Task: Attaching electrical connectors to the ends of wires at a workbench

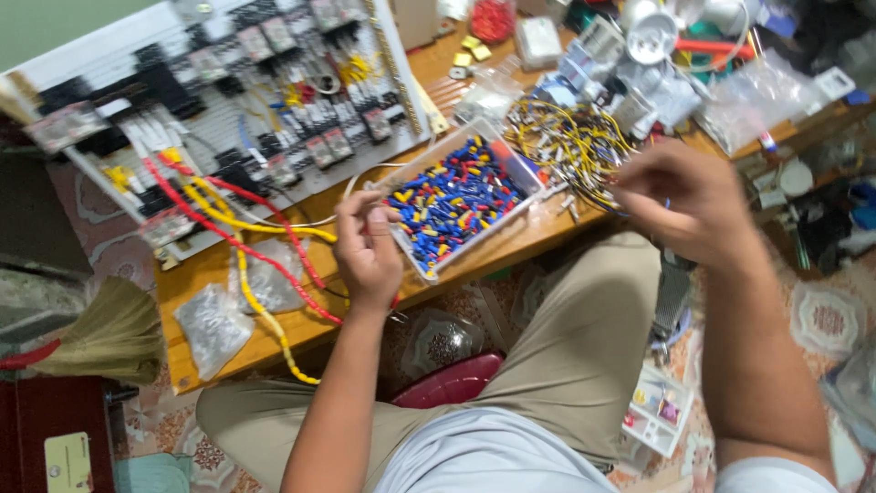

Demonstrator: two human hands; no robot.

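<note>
Right hand (680,201) blurred, perhaps pinching wire; left hand (367,246) beside connector tray (529,169).

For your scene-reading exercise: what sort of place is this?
Probably a small home electrical workshop: a tray of coloured connectors, a bundle of yellow wires and a wiring board crowd a low wooden table.

— What is the right hand (686,199) holding?
— Motion is blurring it; I can't tell. The left hand (367,248) is hiding its fingertips, and the worktop (497,245) is running off frame.
</note>
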